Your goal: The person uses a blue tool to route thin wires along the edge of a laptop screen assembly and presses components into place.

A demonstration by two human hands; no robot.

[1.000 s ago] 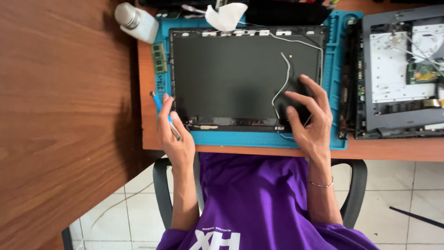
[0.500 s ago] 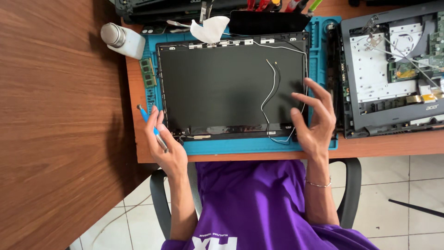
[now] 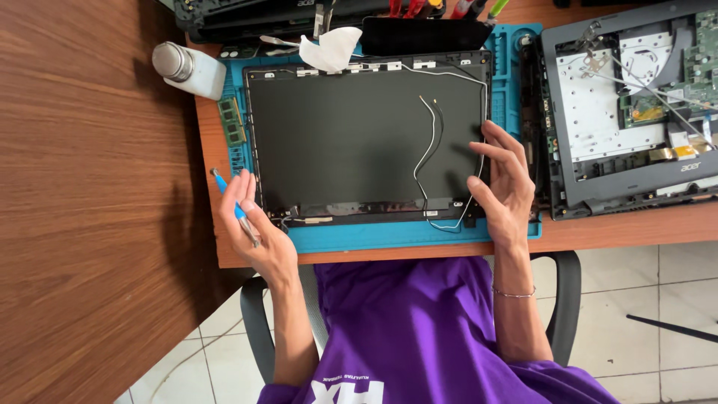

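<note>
One laptop lid [image 3: 351, 142], two loose cables [image 3: 428, 142], one screwdriver [image 3: 238, 211].

**Wood counter over pale tiles**

A reddish-brown wooden counter [image 3: 613, 232] runs across the top; a darker wood-grain panel [image 3: 90, 224] fills the left side; below, a floor [image 3: 643, 299] of pale square tiles; a grey chair frame [image 3: 565, 299]; soft, even daylight.

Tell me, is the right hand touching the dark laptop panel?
Touching. In the head view the right hand lies over the right edge of the panel, fingers spread on it, with no gap visible.
</note>
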